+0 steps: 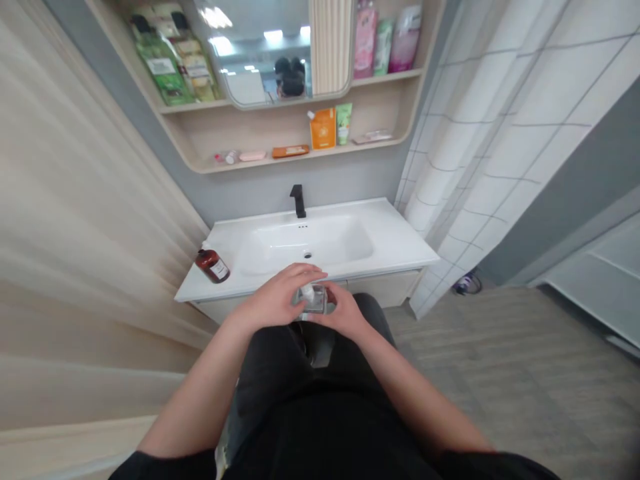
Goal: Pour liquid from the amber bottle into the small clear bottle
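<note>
Between my two hands, in front of the basin and above my lap, is a small clear bottle (317, 301) with a white top. My left hand (280, 293) closes on it from the left, thumb and fingers round the white top. My right hand (346, 312) grips the clear body from the right. The fingers cover part of the bottle, and its label, if any, cannot be read. Just beyond is the white washbasin (385, 243) with a black faucet (299, 201). A brown pump bottle (213, 267) stands on the counter at the left.
Above the basin hangs a wooden cabinet (300, 162) with a mirror (265, 47). Its shelves hold several bottles, an orange pouch (323, 129) and a green tube (344, 123). Beige curtain (75, 200) hangs at left, white checked curtain (465, 153) at right. A purple item (466, 285) lies on the floor.
</note>
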Action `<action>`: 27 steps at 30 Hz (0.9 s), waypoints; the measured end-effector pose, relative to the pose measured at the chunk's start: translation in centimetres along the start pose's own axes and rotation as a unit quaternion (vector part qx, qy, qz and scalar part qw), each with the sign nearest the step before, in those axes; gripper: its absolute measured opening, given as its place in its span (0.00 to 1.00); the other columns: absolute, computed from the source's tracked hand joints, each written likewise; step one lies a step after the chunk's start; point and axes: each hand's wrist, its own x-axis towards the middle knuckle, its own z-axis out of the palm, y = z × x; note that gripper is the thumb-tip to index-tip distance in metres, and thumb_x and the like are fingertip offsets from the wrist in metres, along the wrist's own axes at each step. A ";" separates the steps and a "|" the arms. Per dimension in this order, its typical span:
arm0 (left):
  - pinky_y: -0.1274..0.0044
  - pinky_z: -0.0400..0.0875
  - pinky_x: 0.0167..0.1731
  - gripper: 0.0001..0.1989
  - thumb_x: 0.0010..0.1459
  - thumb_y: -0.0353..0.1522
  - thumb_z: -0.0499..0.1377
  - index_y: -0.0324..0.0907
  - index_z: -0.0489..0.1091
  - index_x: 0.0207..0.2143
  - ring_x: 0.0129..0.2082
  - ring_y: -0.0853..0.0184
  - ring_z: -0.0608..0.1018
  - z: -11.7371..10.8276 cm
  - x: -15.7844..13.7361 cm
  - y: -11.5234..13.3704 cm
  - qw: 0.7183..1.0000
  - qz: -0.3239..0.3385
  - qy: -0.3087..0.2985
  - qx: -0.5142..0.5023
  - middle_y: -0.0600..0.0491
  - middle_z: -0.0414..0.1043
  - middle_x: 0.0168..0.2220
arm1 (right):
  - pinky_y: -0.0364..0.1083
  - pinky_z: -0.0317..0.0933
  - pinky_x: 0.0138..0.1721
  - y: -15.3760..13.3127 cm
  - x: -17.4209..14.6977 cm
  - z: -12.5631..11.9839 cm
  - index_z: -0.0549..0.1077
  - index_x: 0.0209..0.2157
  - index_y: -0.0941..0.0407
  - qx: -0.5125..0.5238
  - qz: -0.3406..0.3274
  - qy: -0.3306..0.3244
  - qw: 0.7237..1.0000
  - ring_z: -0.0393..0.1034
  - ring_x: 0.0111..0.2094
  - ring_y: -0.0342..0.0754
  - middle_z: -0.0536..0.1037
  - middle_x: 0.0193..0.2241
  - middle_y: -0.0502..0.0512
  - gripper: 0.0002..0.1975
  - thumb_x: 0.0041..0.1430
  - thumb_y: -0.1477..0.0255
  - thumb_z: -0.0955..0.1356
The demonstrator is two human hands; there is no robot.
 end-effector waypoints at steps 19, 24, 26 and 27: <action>0.60 0.77 0.64 0.35 0.67 0.34 0.65 0.49 0.65 0.74 0.57 0.58 0.83 3.9 -1.1 -2.8 0.969 -0.099 0.138 -0.177 0.44 0.78 0.60 | 0.56 0.77 0.53 -0.4 0.2 -0.9 0.78 0.57 0.50 0.055 0.023 0.003 0.998 0.81 0.49 0.59 0.85 0.51 0.57 0.37 0.47 0.56 0.86; 0.60 0.75 0.65 0.36 0.66 0.33 0.66 0.49 0.63 0.74 0.58 0.58 0.82 4.4 -0.9 -3.4 0.962 -0.081 0.143 -0.219 0.44 0.76 0.60 | 0.56 0.76 0.53 -0.7 0.1 -1.2 0.78 0.57 0.50 0.042 0.013 -0.003 0.999 0.81 0.49 0.59 0.85 0.50 0.56 0.37 0.48 0.56 0.86; 0.60 0.75 0.66 0.37 0.64 0.34 0.69 0.48 0.64 0.73 0.59 0.57 0.81 4.8 -0.8 -3.3 0.964 -0.100 0.148 -0.197 0.44 0.77 0.59 | 0.56 0.76 0.54 -0.7 0.1 -1.3 0.78 0.57 0.50 0.045 0.017 0.000 0.999 0.82 0.48 0.59 0.85 0.50 0.56 0.37 0.48 0.56 0.86; 0.60 0.75 0.65 0.36 0.64 0.35 0.68 0.48 0.65 0.73 0.59 0.57 0.81 4.9 -0.8 -3.3 0.962 -0.104 0.149 -0.203 0.44 0.77 0.58 | 0.56 0.76 0.54 -0.7 0.1 -1.3 0.78 0.57 0.50 0.052 0.019 -0.001 0.998 0.82 0.49 0.59 0.85 0.50 0.56 0.37 0.48 0.56 0.86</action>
